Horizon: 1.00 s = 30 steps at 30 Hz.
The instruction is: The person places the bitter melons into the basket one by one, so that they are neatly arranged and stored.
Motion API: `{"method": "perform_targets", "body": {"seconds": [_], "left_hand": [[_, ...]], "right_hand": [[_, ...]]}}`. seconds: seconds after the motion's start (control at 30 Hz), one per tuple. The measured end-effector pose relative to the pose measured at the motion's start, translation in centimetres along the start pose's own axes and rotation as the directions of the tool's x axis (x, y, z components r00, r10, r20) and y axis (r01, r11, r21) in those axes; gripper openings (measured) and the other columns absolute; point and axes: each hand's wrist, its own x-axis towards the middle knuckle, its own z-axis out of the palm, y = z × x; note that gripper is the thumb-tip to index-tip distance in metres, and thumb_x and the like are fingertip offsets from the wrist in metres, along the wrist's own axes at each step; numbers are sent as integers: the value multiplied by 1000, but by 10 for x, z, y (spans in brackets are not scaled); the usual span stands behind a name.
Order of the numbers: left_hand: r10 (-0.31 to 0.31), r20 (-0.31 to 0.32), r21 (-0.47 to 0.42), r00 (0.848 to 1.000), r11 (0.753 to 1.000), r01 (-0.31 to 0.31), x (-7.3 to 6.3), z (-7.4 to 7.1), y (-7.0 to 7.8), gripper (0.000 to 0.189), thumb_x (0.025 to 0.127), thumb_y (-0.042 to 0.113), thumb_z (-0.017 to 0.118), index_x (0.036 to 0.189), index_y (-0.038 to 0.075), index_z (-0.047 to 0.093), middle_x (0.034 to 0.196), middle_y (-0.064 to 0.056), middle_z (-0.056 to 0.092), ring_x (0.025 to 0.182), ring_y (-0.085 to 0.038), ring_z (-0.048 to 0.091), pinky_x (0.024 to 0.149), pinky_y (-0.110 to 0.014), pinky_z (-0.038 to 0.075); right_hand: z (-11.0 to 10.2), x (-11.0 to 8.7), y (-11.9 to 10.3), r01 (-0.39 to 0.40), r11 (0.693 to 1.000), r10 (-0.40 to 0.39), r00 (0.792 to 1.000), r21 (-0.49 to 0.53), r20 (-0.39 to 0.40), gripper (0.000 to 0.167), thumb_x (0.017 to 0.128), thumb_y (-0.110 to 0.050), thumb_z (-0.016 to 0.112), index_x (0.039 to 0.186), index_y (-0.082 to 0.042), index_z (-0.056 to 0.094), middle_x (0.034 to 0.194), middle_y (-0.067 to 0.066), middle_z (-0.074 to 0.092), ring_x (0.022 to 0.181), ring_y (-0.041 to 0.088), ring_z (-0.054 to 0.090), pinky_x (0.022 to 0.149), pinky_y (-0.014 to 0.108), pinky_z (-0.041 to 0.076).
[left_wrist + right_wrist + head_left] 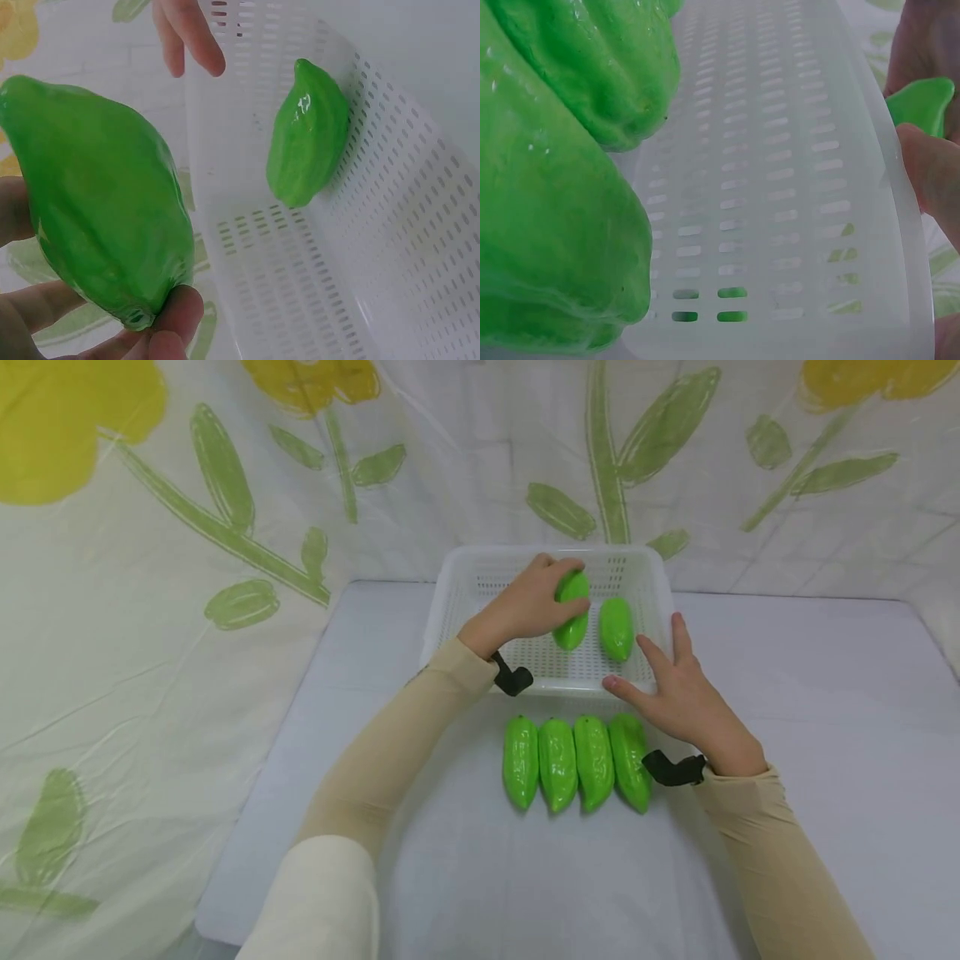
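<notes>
In the head view my left hand [534,597] grips a glossy green fruit [572,631], papaya-like with a tapered end, over the white basket [555,687]. The left wrist view shows the held fruit [105,195] close up, fingers around its lower end. A second green fruit [617,631] lies inside the basket, to the right. At the basket's front right corner is my right hand [686,702], fingers spread, with the thumb at the front rim. A row of several similar green fruits [558,768] lies in front of the basket.
The basket has slotted walls [780,176] and stands near the back of a table with a pale cloth [480,877]. Behind the table hangs a white sheet [457,460] with painted yellow flowers and green leaves. Each wrist carries a black strap-on camera [513,678].
</notes>
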Motion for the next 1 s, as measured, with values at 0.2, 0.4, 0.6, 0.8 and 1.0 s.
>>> {"method": "perform_targets", "body": {"seconds": [0.2, 0.4, 0.6, 0.8, 1.0], "left_hand": [[-11, 7, 26, 1000, 1000, 11, 12, -2, 1, 65, 105, 41, 59, 162, 18, 37, 150, -16, 44, 114, -19, 56, 94, -33, 53], [-25, 3, 53, 1000, 998, 25, 27, -2, -3, 66, 105, 42, 57, 163, 19, 36, 148, -15, 44, 114, -18, 56, 93, -31, 52], [-40, 20, 102, 999, 994, 38, 45, 2, -8, 67, 106, 45, 55, 164, 20, 33, 150, -14, 42, 116, -18, 55, 92, -30, 52], [-70, 52, 149, 996, 987, 61, 62, 10, -10, 67, 106, 47, 52, 165, 21, 32, 154, -14, 39, 118, -19, 54, 95, -32, 51], [-111, 95, 191, 989, 977, 91, 76, 22, -12, 68, 106, 47, 50, 166, 23, 29, 162, -15, 33, 133, -23, 50, 109, -38, 48]], "right_hand": [[0, 0, 1, -4, 1000, 4, 1000, 0, -2, 103, 97, -71, 52, 166, -1, 19, 168, 15, -34, 149, 66, 14, 112, 79, 27], [0, 0, 1, -7, 1000, 7, 1000, 8, 2, 103, 97, -71, 52, 166, -2, 18, 167, 14, -34, 149, 66, 14, 112, 79, 27], [1, 1, -1, 14, 1000, -14, 1000, 3, -11, 103, 98, -70, 54, 165, -1, 20, 168, 17, -32, 148, 67, 16, 112, 78, 27], [1, 2, 0, 16, 1000, -16, 1000, -8, -14, 103, 97, -69, 56, 165, 0, 21, 168, 18, -31, 149, 66, 16, 112, 78, 28], [0, 1, 0, 13, 1000, -13, 1000, -10, -13, 103, 97, -69, 55, 165, 0, 20, 168, 18, -31, 149, 66, 16, 112, 78, 29]]}}
